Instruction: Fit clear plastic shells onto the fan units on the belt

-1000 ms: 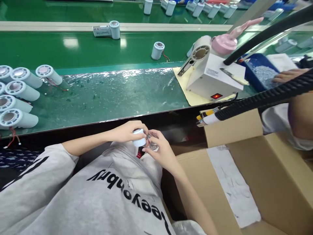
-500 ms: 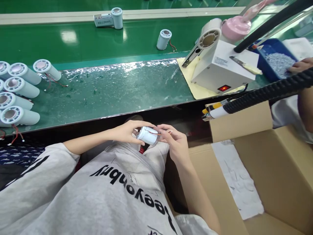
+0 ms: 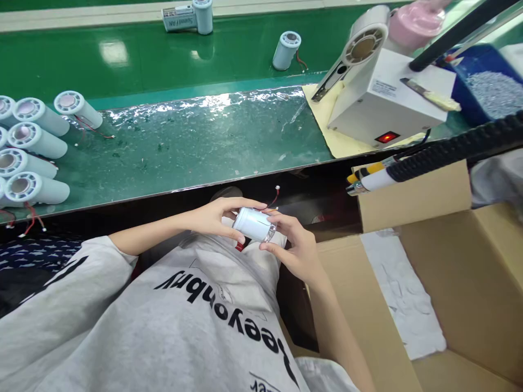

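Note:
A light blue cylindrical fan housing [image 3: 254, 224] with thin red and black wires is held above my lap, lying on its side. My left hand [image 3: 218, 218] wraps round its left end, thumb below and fingers over the top. At the right end, my right hand [image 3: 295, 242] grips it between thumb and fingers, near a ribbed or clear-looking rim. Its wires and small white plugs [image 3: 277, 188] stick up behind the housing. Several similar fan housings [image 3: 38, 139] lie in a group on the left of the green bench.
On the bench stands a white box-shaped device [image 3: 388, 103] with a lit red switch and a knife [image 3: 429, 93] on top. A handheld fan [image 3: 353, 51] leans beside it. Blue bin [image 3: 490, 81] holds small parts. An open cardboard box [image 3: 461, 272] and a black-hosed tool [image 3: 371, 182] are at right.
The housing has turned in my hands, so its wires moved from its front face to the far side. My right hand shifted from the wires to the housing's right end.

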